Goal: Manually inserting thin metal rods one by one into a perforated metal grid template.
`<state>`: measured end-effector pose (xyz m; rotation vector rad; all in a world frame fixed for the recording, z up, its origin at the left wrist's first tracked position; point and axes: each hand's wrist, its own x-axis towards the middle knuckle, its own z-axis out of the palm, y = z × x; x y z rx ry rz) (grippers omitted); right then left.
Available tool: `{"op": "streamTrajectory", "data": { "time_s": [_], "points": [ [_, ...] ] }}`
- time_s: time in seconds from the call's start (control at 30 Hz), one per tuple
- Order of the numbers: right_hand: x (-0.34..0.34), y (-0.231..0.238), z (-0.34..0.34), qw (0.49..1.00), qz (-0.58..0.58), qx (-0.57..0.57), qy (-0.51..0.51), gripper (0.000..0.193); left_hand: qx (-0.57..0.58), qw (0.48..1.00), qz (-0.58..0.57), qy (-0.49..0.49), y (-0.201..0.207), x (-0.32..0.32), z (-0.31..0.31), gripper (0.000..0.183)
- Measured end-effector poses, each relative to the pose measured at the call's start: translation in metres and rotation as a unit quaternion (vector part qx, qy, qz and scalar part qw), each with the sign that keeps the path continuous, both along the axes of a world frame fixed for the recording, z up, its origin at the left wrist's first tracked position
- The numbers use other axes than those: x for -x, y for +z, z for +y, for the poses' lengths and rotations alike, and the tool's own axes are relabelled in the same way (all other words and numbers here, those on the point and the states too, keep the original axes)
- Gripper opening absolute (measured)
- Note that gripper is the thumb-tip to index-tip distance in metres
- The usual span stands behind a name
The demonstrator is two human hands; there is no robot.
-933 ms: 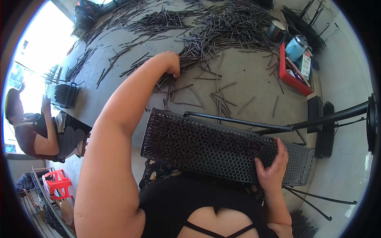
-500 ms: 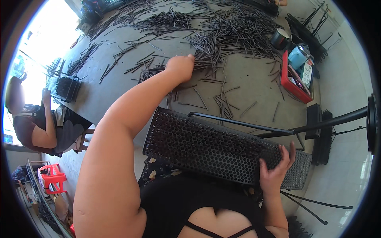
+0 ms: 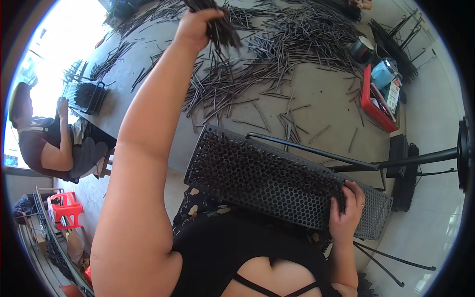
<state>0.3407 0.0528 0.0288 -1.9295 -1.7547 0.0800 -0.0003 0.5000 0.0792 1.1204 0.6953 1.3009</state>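
High over the table, my left hand is closed round a bundle of dark thin sticks; some of the bundle is smeared by motion. Across my lap lies a long black perforated tray with rows of round holes. Many holes at its left and upper part hold upright dark pieces. Near the tray's right end my right hand rests on it with curled fingers. Something dark shows between thumb and fingers there, but its kind is unclear. A black bar runs along the tray's far edge.
Loose dark sticks lie heaped over the grey table. At right stands a red bin with a blue jug, beside a metal pot. A co-worker sits at left with a similar rack. A red stool stands behind.
My left hand has risen from the table, away from me and to the left, now with the stick bundle. My right hand's fingers have curled down onto the tray.
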Motion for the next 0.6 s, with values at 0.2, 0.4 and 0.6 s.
{"op": "streamTrajectory", "data": {
  "time_s": [0.2,0.4,0.6],
  "points": [
    [0.004,0.002,0.002,0.999,0.028,-0.015,-0.043,0.059,0.044,0.994,0.102,-0.011,0.028,0.017,0.009,0.013],
    [0.003,-0.009,0.001,0.975,0.202,-0.078,-0.038,0.083,-0.09,0.703,0.704,0.047,-0.019,0.037,-0.035,0.091],
    [0.004,-0.007,-0.003,0.977,0.191,-0.083,-0.038,0.084,0.063,0.763,0.603,0.225,-0.025,0.105,-0.045,0.05]
  ]
}}
